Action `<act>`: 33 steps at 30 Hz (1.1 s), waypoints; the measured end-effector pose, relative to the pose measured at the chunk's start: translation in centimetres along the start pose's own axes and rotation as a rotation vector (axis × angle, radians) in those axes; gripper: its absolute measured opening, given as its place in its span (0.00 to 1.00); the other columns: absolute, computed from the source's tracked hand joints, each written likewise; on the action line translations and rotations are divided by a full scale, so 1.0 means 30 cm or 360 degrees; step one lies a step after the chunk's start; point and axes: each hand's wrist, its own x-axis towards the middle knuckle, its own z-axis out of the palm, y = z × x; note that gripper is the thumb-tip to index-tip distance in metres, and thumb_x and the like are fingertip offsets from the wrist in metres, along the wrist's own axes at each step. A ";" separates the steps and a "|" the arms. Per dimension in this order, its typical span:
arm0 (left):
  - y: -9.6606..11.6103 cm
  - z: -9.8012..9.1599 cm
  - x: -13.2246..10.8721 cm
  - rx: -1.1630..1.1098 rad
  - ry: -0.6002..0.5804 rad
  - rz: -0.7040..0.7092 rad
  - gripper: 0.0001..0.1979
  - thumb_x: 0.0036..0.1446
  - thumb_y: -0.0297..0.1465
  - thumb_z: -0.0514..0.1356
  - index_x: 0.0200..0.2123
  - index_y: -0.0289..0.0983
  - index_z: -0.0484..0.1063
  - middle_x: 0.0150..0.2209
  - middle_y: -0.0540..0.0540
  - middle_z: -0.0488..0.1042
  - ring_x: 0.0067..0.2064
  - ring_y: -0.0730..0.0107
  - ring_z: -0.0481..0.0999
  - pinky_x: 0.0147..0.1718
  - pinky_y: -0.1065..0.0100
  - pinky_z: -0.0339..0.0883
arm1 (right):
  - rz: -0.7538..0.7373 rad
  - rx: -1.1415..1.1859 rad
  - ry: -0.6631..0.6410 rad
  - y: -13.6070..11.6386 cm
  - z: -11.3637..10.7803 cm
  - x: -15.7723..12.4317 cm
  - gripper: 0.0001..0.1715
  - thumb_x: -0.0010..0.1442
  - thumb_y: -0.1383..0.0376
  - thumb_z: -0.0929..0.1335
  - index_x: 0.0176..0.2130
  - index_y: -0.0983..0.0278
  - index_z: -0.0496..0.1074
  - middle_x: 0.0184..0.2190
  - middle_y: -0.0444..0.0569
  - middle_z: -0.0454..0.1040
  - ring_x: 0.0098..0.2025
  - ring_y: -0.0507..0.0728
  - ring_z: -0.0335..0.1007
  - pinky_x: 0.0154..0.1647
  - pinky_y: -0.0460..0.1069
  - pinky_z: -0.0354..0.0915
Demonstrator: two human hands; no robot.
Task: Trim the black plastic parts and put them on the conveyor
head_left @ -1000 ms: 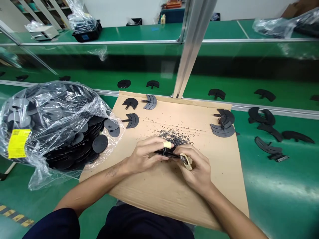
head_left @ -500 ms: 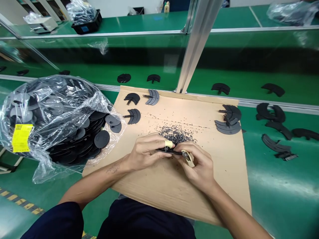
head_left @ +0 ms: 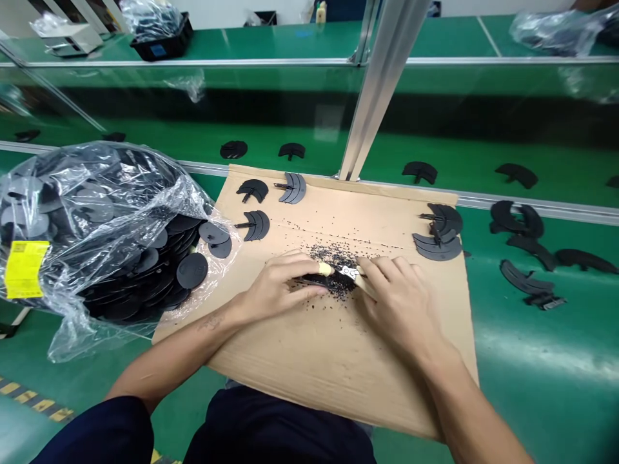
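My left hand (head_left: 275, 285) is closed on a dark flat plastic piece (head_left: 314, 280), mostly hidden by the fingers, with a pale yellow cover on one fingertip. My right hand (head_left: 405, 303) grips small cutting pliers (head_left: 351, 273) with cream handles, their metal head pointing left at the piece. Whether the jaws touch it, I cannot tell. Beneath both hands, tiny black plastic bits (head_left: 333, 251) lie heaped and scattered on a cardboard sheet (head_left: 309, 367).
A clear plastic bag (head_left: 97, 193) spilling black discs (head_left: 192, 270) sits at left. Curved black parts lie on the cardboard's left (head_left: 256, 225) and right (head_left: 438, 246), with more on the green table (head_left: 527, 361). A metal post (head_left: 374, 109) rises behind.
My right hand has turned and shifted slightly right and up, so the pliers' head now shows across the gap between my hands. The left hand still holds the piece. The view has shifted slightly.
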 end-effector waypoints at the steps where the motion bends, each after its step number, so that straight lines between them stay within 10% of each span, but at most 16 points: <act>1: -0.004 0.006 0.000 0.0018 -0.0040 0.0000 0.11 0.62 0.31 0.65 0.48 0.36 0.76 0.37 0.45 0.78 0.38 0.67 0.77 0.37 0.65 0.73 | -0.0037 -0.0024 0.0011 -0.007 0.000 0.000 0.13 0.65 0.68 0.64 0.48 0.66 0.72 0.36 0.54 0.77 0.37 0.60 0.62 0.35 0.53 0.52; 14: 0.009 0.007 -0.004 -0.0086 0.0000 -0.0138 0.07 0.62 0.31 0.64 0.43 0.36 0.73 0.37 0.45 0.78 0.39 0.67 0.78 0.39 0.65 0.73 | -0.0036 0.0755 0.0222 -0.017 0.007 -0.012 0.15 0.63 0.70 0.65 0.50 0.61 0.72 0.37 0.52 0.76 0.37 0.60 0.69 0.37 0.55 0.64; 33: 0.007 0.026 -0.014 -0.0275 0.0076 -0.0123 0.10 0.61 0.37 0.66 0.40 0.35 0.76 0.34 0.45 0.80 0.35 0.70 0.78 0.36 0.68 0.74 | -0.0179 0.0413 0.0285 -0.031 0.001 -0.025 0.10 0.67 0.66 0.66 0.45 0.64 0.75 0.28 0.50 0.76 0.29 0.56 0.68 0.29 0.51 0.63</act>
